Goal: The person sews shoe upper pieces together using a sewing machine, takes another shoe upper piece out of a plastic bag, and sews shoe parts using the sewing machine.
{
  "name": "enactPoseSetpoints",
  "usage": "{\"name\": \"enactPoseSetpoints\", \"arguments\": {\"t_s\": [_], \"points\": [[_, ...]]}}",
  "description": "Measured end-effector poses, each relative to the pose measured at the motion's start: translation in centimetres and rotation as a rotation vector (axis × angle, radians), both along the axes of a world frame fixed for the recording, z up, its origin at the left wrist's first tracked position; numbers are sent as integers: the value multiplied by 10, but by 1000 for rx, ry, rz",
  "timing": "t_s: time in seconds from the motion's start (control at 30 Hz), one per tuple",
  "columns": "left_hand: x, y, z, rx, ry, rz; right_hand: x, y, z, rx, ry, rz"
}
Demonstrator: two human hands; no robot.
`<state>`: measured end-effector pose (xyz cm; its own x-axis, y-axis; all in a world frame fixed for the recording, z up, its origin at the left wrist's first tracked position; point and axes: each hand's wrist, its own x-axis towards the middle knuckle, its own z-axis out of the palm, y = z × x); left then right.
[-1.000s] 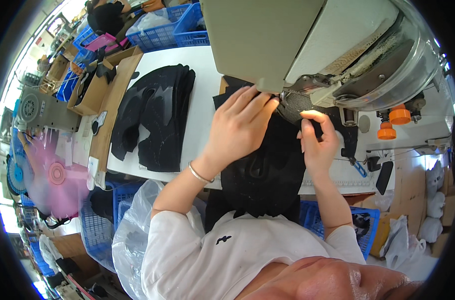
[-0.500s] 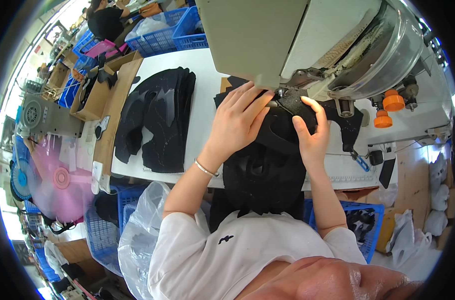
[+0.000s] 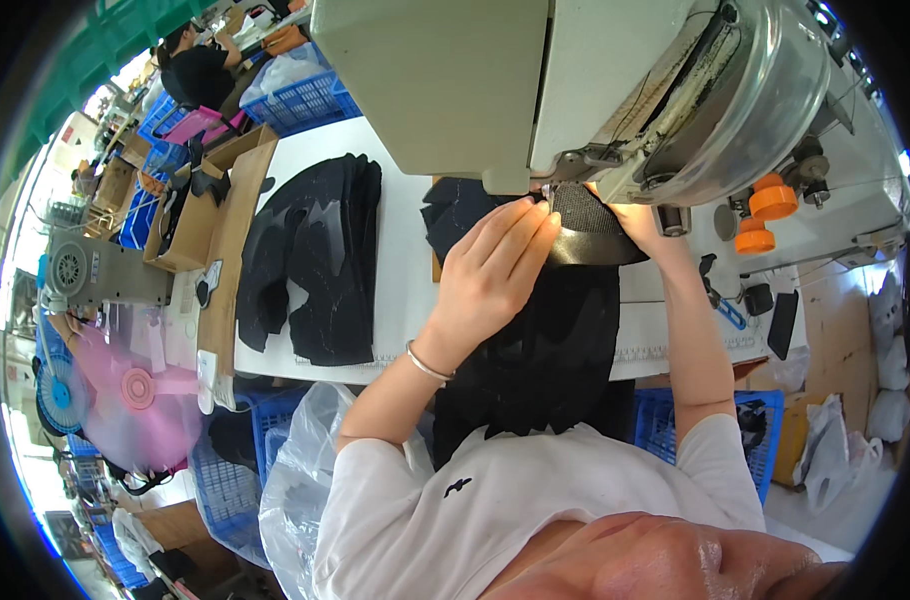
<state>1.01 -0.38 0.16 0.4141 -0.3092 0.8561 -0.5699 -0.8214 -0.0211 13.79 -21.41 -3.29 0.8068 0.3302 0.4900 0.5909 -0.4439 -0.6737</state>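
Under the head of a pale sewing machine lies a black fabric piece with a mesh panel and a smooth, shiny curved band below it. My left hand, with a bracelet at its wrist, presses the piece's left side. Its fingers are straight and held together, tips close to the needle area, thumb hidden. At the right edge of the same piece is my right hand, gripping it. Machine parts cover some of its fingers. More black fabric hangs below the piece, over the table's front edge.
A stack of black cut pieces lies on the white table to the left. Orange knobs, a blue-handled tool and a dark flat object are at right. A pink fan and blue crates stand left; a person sits beyond.
The black piece has turned under the machine, its shiny band now facing me. My right hand has moved up and right, partly behind the machine. My left fingers have drawn together.
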Motion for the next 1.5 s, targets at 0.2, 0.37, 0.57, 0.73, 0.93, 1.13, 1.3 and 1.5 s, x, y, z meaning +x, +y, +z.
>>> {"name": "enactPoseSetpoints", "arguments": {"t_s": [0.2, 0.37, 0.57, 0.73, 0.93, 1.13, 1.3, 1.5], "points": [[0, -7, -5, -16, -21, 63, 16, -15, -10, -299, 48, -7], [0, -12, -10, 5, -52, 98, 15, -18, -4, -334, 98, 46], [-3, -22, -11, -43, -44, 170, -3, 0, 15, 19, 9, -28], [0, -23, -18, 3, -164, 100, -17, 2, 27, 124, 311, 93], [-3, -22, -24, 48, -174, 111, -6, -6, 7, 96, 210, 95], [0, -23, -25, 34, -185, 121, 3, -13, 3, 9, 226, 116], [5, -22, -22, 27, -185, 116, 10, -15, 0, -3, 73, 75], [10, -20, -20, 13, -176, 124, 9, -17, 7, -107, 173, 71]]}}
